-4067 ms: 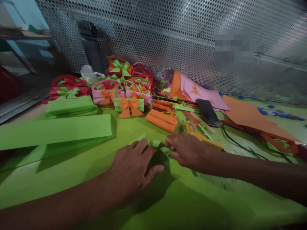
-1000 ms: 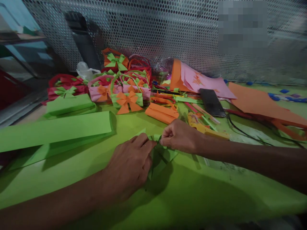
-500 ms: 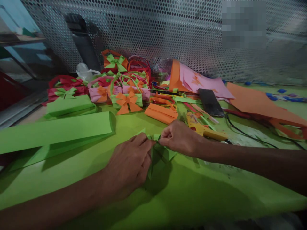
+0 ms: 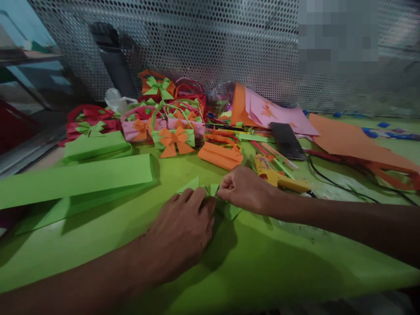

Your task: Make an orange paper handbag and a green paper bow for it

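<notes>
A folded green paper piece (image 4: 232,211) with pointed ends lies on the green table at the centre, partly covered by both hands. My left hand (image 4: 183,227) is closed over its left part, fingertips pressed together at its middle. My right hand (image 4: 244,189) pinches the paper from the right, its fingers curled. The two hands almost touch, and the paper's centre is hidden beneath the fingers. Just beyond them lies a small orange folded paper bag (image 4: 219,155).
Small paper bags with bows (image 4: 173,140) stand behind. Long green folded paper (image 4: 75,179) lies left. A yellow glue gun (image 4: 285,181), a black phone (image 4: 288,140), a cable and orange sheets (image 4: 354,140) are right. A perforated metal panel (image 4: 210,43) rises behind.
My left hand has turned and shifted slightly right, its fingers more curled, showing more of the green paper's left tip. My right hand has barely moved.
</notes>
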A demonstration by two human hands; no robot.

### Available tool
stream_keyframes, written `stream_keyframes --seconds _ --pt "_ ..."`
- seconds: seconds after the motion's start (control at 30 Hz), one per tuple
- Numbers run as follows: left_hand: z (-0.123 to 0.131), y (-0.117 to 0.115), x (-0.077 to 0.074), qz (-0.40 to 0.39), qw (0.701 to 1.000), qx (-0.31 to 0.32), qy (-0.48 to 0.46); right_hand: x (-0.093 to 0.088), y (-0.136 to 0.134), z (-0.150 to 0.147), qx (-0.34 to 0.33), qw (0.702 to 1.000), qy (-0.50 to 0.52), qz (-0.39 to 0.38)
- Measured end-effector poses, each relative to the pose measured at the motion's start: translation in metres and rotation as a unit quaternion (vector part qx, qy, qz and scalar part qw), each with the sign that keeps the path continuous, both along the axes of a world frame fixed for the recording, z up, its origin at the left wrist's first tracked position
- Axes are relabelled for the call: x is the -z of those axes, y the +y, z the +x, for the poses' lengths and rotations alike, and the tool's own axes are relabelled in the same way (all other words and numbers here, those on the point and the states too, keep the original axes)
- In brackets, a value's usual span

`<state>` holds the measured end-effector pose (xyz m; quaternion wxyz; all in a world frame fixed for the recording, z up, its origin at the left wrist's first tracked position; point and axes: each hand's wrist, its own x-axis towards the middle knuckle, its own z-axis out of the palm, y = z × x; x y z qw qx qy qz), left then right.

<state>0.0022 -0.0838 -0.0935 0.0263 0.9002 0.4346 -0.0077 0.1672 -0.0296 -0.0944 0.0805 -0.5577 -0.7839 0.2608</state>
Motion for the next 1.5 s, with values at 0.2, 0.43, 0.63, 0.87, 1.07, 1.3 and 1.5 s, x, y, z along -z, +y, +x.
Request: stream_keyframes --seconds 0.2,0.43,0.63,0.87,1.07,1.3,1.5 --pt "0.001 -0.001 0.005 0.054 0.998 0.026 0.019 -0.001 0.001 0.003 -0.02 0.999 0.042 -0.023" --pt "0.002 -0.001 0.005 0.043 0.998 0.033 0.025 -0.012 0.003 0.019 0.055 0.982 0.165 -0.075" --pt "0.003 0.0 -0.001 0.003 0.999 0.026 0.033 -0.021 -0.003 0.026 -0.003 0.991 0.109 0.072" --pt "0.002 0.0 0.002 0.014 1.0 0.021 0.017 0.0 -0.017 0.022 -0.134 0.976 0.037 0.168" --pt "0.003 -0.001 0.004 0.011 1.0 0.015 0.018 0.013 -0.033 0.021 -0.185 0.934 -0.127 0.278" --pt "0.002 -0.001 0.01 0.028 1.0 0.014 -0.006 0.013 -0.043 0.02 -0.203 0.925 -0.141 0.288" --pt "0.003 -0.001 0.002 0.001 1.0 0.011 0.001 0.011 -0.044 0.018 -0.203 0.917 -0.164 0.301"
